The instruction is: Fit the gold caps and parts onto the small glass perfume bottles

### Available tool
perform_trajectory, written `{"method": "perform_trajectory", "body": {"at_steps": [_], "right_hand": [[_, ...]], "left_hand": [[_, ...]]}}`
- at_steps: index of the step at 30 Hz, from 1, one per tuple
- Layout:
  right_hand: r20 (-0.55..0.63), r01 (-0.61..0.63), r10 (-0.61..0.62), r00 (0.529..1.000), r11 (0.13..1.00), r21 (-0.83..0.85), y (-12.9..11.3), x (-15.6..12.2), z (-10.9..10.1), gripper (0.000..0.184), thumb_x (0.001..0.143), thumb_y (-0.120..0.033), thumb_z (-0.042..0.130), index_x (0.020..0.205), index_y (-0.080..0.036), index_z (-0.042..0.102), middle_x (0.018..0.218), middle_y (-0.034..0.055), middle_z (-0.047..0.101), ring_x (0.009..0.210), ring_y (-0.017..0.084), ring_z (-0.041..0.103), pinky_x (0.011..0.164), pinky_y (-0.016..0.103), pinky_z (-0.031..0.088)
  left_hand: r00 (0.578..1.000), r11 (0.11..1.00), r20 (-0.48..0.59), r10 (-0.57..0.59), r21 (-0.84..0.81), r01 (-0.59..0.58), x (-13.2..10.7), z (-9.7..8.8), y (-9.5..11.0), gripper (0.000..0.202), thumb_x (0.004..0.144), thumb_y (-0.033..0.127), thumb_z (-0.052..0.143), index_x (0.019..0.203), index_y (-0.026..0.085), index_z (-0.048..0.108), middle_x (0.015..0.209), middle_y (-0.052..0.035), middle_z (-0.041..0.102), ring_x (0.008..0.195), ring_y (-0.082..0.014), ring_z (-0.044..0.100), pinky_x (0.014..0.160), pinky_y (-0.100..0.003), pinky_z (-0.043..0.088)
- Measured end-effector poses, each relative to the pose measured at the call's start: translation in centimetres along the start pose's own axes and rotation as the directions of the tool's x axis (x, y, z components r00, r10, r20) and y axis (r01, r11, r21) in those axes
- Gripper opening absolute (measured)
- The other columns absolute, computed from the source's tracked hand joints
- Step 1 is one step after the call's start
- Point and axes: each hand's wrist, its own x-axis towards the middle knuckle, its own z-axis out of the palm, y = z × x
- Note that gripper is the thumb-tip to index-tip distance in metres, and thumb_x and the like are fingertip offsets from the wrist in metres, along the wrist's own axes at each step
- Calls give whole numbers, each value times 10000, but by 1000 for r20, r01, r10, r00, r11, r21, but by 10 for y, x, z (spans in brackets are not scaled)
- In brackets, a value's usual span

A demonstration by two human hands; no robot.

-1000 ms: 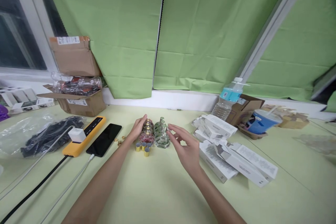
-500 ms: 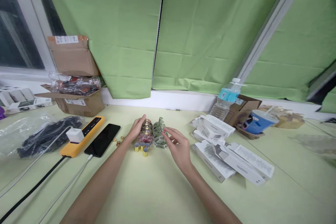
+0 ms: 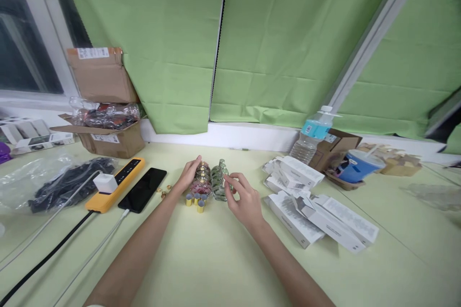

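Observation:
Two short rows of small glass bottles stand side by side on the table. The left row holds pinkish bottles [image 3: 202, 180] with gold necks, and my left hand [image 3: 189, 176] lies along their left side with its fingers stretched out. The right row is of clear, greenish bottles [image 3: 218, 184]. At the neck of the nearest one, the thumb and forefinger of my right hand [image 3: 247, 201] are pinched together; the fingertips partly hide the neck. Several gold caps [image 3: 200, 206] stand in front of the pinkish row. Small gold rings [image 3: 163, 194] lie left of my left wrist.
Opened white cartons [image 3: 295, 220] are heaped on the right, before a water bottle [image 3: 313, 134] and a blue cup [image 3: 355, 167]. To the left lie a black phone [image 3: 143, 189], an orange power strip [image 3: 103, 201] with cables, and bagged dark cloth. A cardboard box [image 3: 115, 141] stands behind.
The whole view has shifted slightly. My right hand has moved very little, its fingertips staying at the clear bottle's neck; my left hand stays beside the pinkish row.

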Motion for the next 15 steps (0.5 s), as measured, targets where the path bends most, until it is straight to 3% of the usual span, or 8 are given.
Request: {"method": "perform_trajectory", "body": {"at_steps": [15], "right_hand": [[2,66,-66,998,996,-64,5,-2,3,285,955,-240,466,1183,-243,637,1030,66,648,636,108,595,554,228,436]], "left_hand": [[1000,999,-9,-17,30,18,-4,2,7,633,818,708,497,949,131,722,897,-109,738,868,-241,680,816,-336,512]]}}
